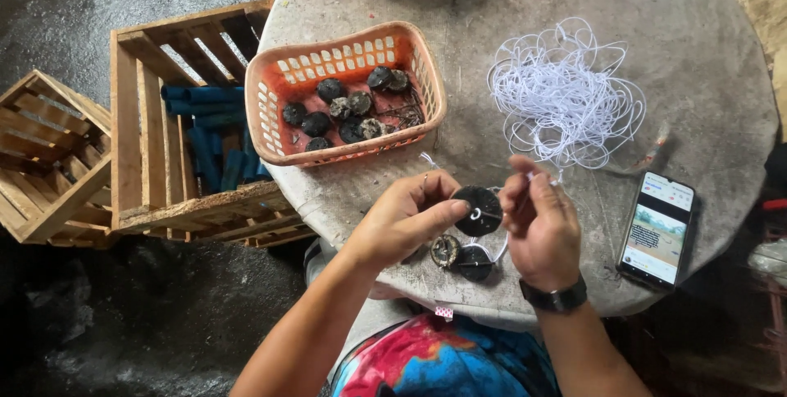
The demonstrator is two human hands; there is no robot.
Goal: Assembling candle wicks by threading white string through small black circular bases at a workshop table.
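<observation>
Roughly at an early-to-middle stage, I judge: two dark discs (pixel 461 253) already lie strung on white cord at the lower middle of the frame, just below my hands on the round stone table (pixel 705 77), while about a dozen more round dark pieces (pixel 348 106) wait in the orange plastic basket (pixel 426 77) at the upper middle, and a big loose tangle of white cord (pixel 566 89) sits to the upper right, so most of the threading looks to be left. The black disc (pixel 479 210) I am working on is just below the centre of the frame, held up on edge between my two hands. My left hand (pixel 410 216) comes in from the lower left, wrist bent inward, thumb and forefinger pinched on the disc's left rim, a ring on one finger. My right hand (pixel 537 225), with a dark watch on its wrist, rises from the lower middle, palm turned toward me, fingers curled and closed on the end of a white cord strand (pixel 548 177) just beside the disc's right edge; whether the strand has passed through the disc I cannot tell. A smartphone (pixel 658 229) with its screen lit lies at the right edge of the table, well apart from my hands. Two wooden crates (pixel 131 118) stand on the wet floor at the left, the nearer one holding blue tubes (pixel 205 130).
</observation>
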